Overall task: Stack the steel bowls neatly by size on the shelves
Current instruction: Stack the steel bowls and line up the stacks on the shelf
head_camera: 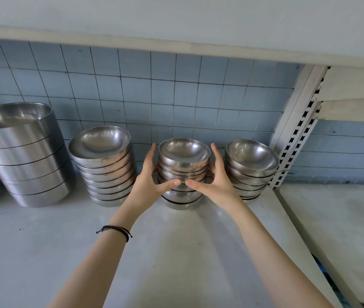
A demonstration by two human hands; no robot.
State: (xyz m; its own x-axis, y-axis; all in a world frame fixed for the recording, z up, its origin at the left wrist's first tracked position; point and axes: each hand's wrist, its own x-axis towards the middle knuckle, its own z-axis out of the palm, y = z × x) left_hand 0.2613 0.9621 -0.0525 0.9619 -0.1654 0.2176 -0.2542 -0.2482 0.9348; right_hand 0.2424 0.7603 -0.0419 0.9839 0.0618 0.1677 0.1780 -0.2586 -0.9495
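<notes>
- The middle stack (184, 167) of small steel bowls stands on the grey shelf (176, 252), close to the blue tiled wall (154, 96), with both hands round it.
- The left hand (151, 176) cups the stack's left side. Its thumb reaches across the front, its forefinger points up beside the top bowl, and the other fingers curl behind.
- The right hand (213, 177) mirrors this on the right side, and the two thumb tips almost meet in front.
- How firmly the rear fingers press is hidden; it looks like a wrapping hold on the upper bowls.
- A similar small stack (251, 170) stands just to the right, near the slotted white post (296, 130).
- To the left are a wider bowl stack (105, 170) and a large bowl stack (23, 156).
- A dark cord bracelet (116, 230) circles the left wrist.
</notes>
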